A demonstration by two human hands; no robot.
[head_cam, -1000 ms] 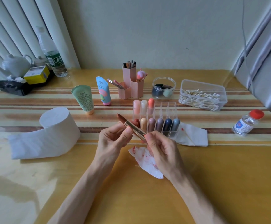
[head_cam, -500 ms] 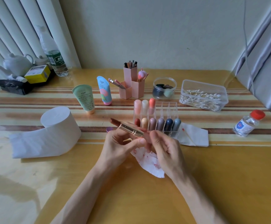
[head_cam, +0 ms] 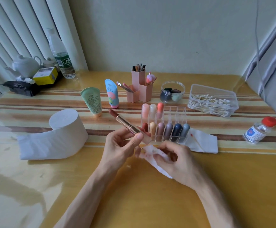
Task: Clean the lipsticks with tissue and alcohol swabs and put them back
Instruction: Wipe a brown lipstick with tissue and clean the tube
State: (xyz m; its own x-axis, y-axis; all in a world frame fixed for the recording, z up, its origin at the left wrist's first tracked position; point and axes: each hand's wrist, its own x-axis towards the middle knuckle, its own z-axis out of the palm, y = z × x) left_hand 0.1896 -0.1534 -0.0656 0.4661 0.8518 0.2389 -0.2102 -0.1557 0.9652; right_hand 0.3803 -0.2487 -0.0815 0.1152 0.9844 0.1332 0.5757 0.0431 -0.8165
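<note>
Nearest, the right hand [head_cam: 175,160] pinches a red-stained tissue [head_cam: 150,153] low over the surface [head_cam: 134,195], grip closed on it. Beside it, the left hand [head_cam: 119,148] has its grip clamped round an uncapped lipstick [head_cam: 125,123], tip tilted up-left, just before the rack [head_cam: 175,112]. Swabs [head_cam: 211,104] lie beyond, to the right.

One head-worn wide-angle view looks forward and down, close over the table [head_cam: 150,203], wall filling the upper frame

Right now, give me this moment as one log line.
left hand: holds uncapped lipstick | right hand: grips stained tissue | rack: some back slots empty
</note>
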